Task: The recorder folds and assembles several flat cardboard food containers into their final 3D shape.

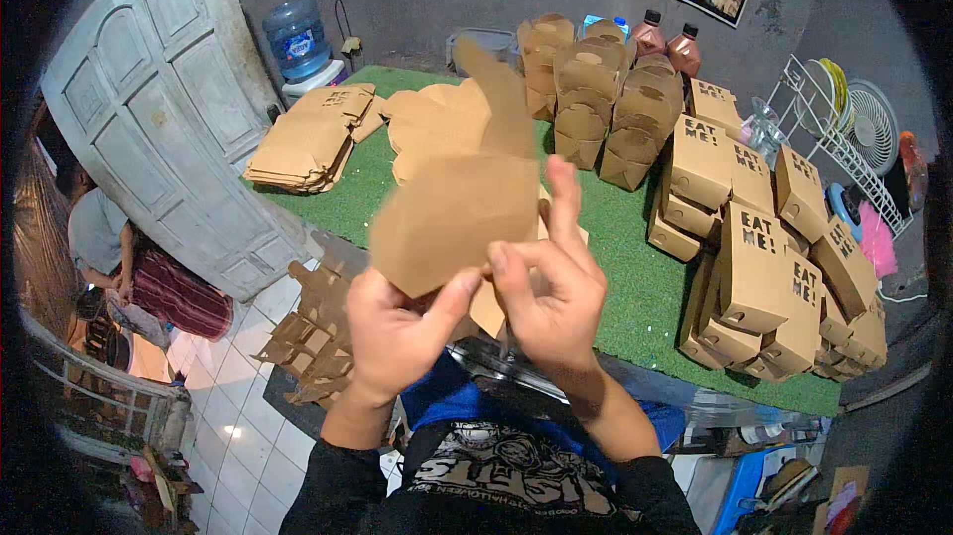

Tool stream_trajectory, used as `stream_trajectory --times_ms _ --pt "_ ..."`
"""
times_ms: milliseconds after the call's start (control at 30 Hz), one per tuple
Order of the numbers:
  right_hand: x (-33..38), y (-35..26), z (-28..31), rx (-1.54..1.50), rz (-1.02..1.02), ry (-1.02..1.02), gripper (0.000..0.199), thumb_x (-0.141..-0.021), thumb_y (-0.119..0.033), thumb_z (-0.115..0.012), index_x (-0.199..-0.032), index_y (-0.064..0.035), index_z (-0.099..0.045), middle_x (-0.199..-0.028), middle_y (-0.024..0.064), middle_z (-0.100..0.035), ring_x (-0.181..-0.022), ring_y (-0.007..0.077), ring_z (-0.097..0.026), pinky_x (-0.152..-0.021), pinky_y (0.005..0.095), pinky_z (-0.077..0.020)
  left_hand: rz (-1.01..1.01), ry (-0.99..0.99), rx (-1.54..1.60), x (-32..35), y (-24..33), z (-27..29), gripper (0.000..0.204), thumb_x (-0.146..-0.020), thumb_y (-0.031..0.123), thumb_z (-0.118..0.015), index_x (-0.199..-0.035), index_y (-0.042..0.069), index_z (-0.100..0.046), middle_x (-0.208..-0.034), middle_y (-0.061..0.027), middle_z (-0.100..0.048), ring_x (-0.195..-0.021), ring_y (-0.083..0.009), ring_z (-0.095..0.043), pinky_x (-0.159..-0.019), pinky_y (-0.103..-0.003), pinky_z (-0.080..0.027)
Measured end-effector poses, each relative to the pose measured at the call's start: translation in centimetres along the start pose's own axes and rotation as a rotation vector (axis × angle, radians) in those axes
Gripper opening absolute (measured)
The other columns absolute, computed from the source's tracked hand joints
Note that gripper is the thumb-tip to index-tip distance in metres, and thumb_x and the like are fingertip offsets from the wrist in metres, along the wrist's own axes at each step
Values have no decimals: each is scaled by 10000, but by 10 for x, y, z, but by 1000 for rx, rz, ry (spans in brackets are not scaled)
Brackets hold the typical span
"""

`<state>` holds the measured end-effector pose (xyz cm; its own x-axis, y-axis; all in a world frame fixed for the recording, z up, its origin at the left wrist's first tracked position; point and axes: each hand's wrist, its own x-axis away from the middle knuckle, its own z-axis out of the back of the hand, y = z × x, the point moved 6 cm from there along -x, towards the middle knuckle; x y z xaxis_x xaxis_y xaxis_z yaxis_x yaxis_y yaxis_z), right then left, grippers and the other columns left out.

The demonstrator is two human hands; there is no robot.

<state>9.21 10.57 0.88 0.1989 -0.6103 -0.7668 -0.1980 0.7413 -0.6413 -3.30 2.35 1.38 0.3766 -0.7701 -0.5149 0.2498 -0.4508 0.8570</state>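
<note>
A brown cardboard box blank [457,217] is held up over the near edge of the table, its top flap blurred by motion. At its lower left corner my left hand [402,327] grips it, the thumb lying across the front. My right hand [556,297] pinches the lower right edge between thumb and index finger, with other fingers raised. The two thumbs are close together. Behind the blank, more flat cardboard blanks [422,123] lie on the table, and a thicker stack of blanks [308,143] sits to the left.
On the green-covered table [635,307] stand nested open cardboard boxes [586,88] at the back and piled closed boxes [754,267] at right. Behind them are bottles [683,49], a dish rack [844,148] and a fan [872,128]. Cardboard scraps [313,336] lie lower left. A person [99,237] sits beyond the door [169,108].
</note>
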Motion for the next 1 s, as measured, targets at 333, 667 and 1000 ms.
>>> stream_trajectory --times_ms 333,667,1000 --pt "3 -14 16 318 343 -370 280 -695 -268 -792 -958 -182 -745 -1368 112 -527 -1358 364 -338 -1028 453 -285 240 79 481 -7 -20 6 315 -873 32 -625 -1154 -53 -509 -1076 -128 -624 -940 -169 -626 -798 -285 -510" --pt "-5 -2 25 134 74 -148 120 -745 -131 -763 -788 -41 -696 -1443 270 -370 -1400 444 -226 -1103 466 -236 198 -174 228 -2 -14 5 423 -848 87 -666 -1221 -44 -514 -1105 -90 -624 -991 -144 -587 -862 -290 -466" --pt "-4 3 17 37 -22 -154 97 -739 -75 -723 -733 1 -662 -1461 313 -303 -1404 455 -194 -1097 461 -244 145 -82 216 1 -16 2 357 -859 50 -640 -1186 -44 -529 -1079 -91 -633 -971 -144 -596 -840 -285 -475"
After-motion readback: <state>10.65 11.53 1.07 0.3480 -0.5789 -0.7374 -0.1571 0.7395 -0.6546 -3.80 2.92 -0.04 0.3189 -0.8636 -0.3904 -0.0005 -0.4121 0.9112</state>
